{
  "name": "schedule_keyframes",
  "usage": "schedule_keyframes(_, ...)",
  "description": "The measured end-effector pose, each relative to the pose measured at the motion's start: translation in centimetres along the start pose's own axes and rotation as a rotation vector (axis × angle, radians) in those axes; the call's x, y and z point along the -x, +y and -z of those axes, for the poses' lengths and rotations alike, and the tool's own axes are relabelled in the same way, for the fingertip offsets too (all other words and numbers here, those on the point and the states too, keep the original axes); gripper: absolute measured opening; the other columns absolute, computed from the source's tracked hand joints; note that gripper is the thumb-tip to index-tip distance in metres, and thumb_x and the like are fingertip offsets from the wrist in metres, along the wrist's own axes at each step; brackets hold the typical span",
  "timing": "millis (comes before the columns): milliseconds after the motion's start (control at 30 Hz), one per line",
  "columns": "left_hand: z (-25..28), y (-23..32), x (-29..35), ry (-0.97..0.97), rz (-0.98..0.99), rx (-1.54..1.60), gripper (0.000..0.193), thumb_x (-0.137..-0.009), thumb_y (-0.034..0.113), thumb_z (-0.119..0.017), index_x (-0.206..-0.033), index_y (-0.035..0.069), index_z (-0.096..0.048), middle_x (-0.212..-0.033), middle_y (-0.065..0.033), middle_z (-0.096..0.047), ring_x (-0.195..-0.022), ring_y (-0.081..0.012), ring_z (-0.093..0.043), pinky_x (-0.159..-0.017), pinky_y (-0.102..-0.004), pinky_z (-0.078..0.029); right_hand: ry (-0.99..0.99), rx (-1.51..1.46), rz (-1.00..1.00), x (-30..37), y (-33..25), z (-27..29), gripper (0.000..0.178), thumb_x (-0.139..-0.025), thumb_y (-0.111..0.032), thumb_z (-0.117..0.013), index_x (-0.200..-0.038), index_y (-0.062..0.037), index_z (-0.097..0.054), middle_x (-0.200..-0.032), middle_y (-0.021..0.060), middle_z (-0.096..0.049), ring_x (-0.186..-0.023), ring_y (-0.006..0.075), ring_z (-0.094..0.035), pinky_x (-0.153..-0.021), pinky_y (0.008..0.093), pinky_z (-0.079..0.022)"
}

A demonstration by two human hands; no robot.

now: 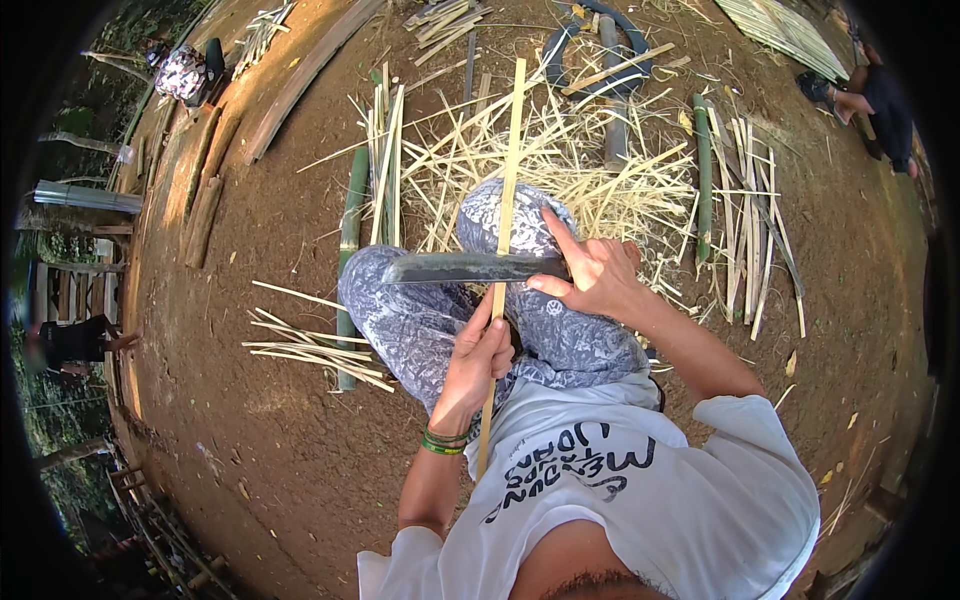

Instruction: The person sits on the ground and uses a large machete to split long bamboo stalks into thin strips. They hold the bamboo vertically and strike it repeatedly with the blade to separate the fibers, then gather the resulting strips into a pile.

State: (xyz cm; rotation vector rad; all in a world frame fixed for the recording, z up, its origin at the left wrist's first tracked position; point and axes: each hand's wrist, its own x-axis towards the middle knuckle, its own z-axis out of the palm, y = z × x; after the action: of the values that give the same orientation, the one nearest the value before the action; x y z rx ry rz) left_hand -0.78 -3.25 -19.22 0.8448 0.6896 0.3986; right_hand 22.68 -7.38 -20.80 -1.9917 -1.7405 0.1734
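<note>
Bamboo strip (pixel 511 160), gripped in the left hand (pixel 478 355), crosses, just ahead of it, the long-bladed knife (pixel 450 268) gripped by the right hand (pixel 598 273); steady knife angle, left hand clear, advised.

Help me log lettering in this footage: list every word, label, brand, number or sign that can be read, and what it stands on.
White shirt: large dark printed lettering, not copied out here.
Patterned trousers: small round pale emblem, too small to read.
Green wristbands: any marking is too small to read.
</note>
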Motion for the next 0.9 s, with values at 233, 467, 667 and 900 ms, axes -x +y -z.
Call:
schedule_keyframes(233,0.3,-1.5,2.7,0.097,0.015,-0.051,0.054,-0.106,0.011,-0.04,-0.158,0.017,-0.023,-0.07,0.0072,-0.03,-0.055,-0.0033,-0.028,-0.048,-0.0181,-0.025,0.03,0.031,0.007,0.2,-0.5,0.4,0.087,-0.087,-0.07,-0.054,-0.147,-0.0079,-0.043,-0.043,0.0079,-0.049,-0.035,0.0258,-0.052,-0.037,0.0436,-0.037)
schedule_keyframes(467,1.8,-5.0,8.5,0.086,0.115,0.078,0.053,-0.106,0.01,-0.04,-0.157,0.015,-0.025,-0.069,0.0042,-0.035,-0.057,-0.0046,-0.032,-0.05,-0.0194,-0.032,0.162,-0.426,-0.224,-2.1,3.5,-0.2,0.045,-0.098,-0.04,-0.053,-0.124,-0.0032,-0.063,-0.053,0.0137,-0.056,-0.043,0.0236,-0.055,-0.047,0.038,-0.042)
schedule_keyframes(667,-0.2,-2.6,2.5,0.102,-0.143,0.045,0.053,-0.087,-0.009,-0.034,-0.137,0.007,-0.037,-0.102,-0.0137,-0.059,-0.063,-0.0153,-0.054,-0.056,-0.0247,-0.045,0.09,-0.491,-0.033,-0.9,1.1,1.1,0.055,-0.094,-0.045,-0.06,-0.136,-0.0108,-0.055,-0.053,0.012,-0.059,-0.052,0.0322,-0.064,-0.052,0.0405,-0.048)
schedule_keyframes(900,0.2,0.9,-3.8,-0.015,-0.089,0.019,0.023,-0.101,0.008,-0.044,-0.124,0.004,-0.049,-0.085,-0.0075,-0.06,-0.06,-0.0094,-0.051,-0.051,-0.0227,-0.04,-0.044,-0.015,0.029,0.2,-0.9,1.4,0.081,-0.082,-0.067,-0.063,-0.144,-0.0163,-0.049,-0.052,0.0146,-0.058,-0.049,0.0344,-0.063,-0.047,0.047,-0.045)
